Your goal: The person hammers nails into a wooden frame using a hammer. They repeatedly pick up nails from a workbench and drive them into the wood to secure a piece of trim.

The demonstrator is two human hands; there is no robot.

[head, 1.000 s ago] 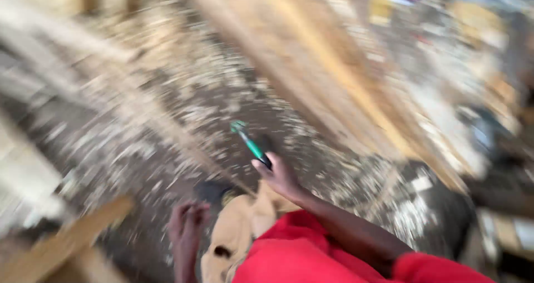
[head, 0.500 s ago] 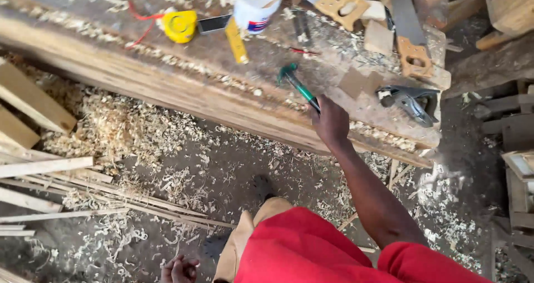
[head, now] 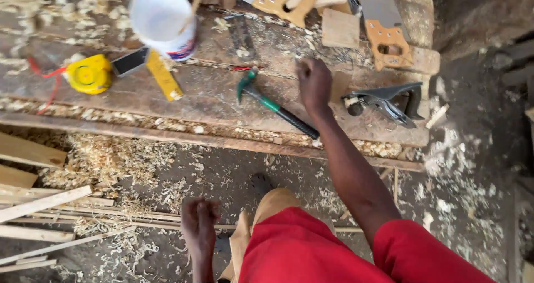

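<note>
This is a carpentry workshop, plain as day. A rough, worn wooden workbench runs across the view, littered with tools: a green-and-black claw hammer, a grey metal hand plane, two handsaws with pale wooden handles, a yellow tape measure and a white plastic tub. Pale curly wood shavings carpet the dirt floor, and sawn timber strips lie stacked at the left.

Your hammer lies flat on the wooden workbench, steel claw head pointing left, green neck and black grip running down to the right, its end near the bench's front edge, close beside your right hand.
</note>
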